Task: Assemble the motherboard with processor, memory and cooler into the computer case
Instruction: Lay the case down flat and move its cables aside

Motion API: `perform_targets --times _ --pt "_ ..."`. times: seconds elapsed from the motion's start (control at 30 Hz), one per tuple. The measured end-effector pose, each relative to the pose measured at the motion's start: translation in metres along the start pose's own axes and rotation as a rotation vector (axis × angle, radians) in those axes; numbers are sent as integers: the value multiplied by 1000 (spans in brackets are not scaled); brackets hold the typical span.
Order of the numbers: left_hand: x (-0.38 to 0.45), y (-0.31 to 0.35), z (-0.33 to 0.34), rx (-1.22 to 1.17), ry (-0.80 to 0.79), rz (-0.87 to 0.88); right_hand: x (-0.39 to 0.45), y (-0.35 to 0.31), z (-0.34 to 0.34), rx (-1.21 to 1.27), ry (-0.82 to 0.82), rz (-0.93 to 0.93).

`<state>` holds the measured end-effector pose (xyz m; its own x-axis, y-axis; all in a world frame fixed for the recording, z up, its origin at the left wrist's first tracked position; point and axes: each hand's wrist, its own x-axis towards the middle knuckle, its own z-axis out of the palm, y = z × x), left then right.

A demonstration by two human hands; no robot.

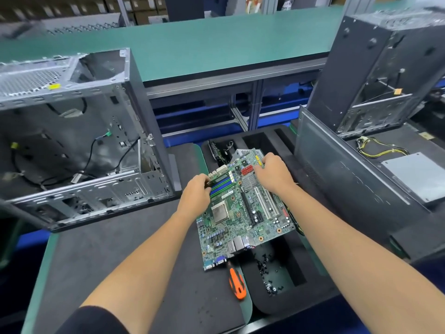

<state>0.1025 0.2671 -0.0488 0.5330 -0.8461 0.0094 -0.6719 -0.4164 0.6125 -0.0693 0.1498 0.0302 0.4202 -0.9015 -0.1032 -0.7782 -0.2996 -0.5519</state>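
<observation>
Grey steel computer case (72, 150) lies open-sided on the tabletop (120, 249), left of both hands, holding loose black cables. Black foam tray (284, 295), below the hands, holds small screws (267, 273) in one slot; an orange-handled screwdriver (237, 284) lies at its left edge. Green motherboard (240, 213) rests tilted over the tray. Left hand (195, 195) pinches a memory module (218, 180) at the blue slots. Right hand (273, 173) grips the board's far edge.
</observation>
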Motion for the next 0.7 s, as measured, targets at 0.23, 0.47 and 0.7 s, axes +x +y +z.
perform_targets --times 0.23,0.47,0.7 --pt "-36 -21 -25 40 57 -18 -13 -30 1 -13 224 -100" --pt "-84 -93 -76 121 153 -105 -26 -77 27 54 151 -130" --pt "-106 -139 -110 149 188 -114 -41 -123 61 153 120 -228"
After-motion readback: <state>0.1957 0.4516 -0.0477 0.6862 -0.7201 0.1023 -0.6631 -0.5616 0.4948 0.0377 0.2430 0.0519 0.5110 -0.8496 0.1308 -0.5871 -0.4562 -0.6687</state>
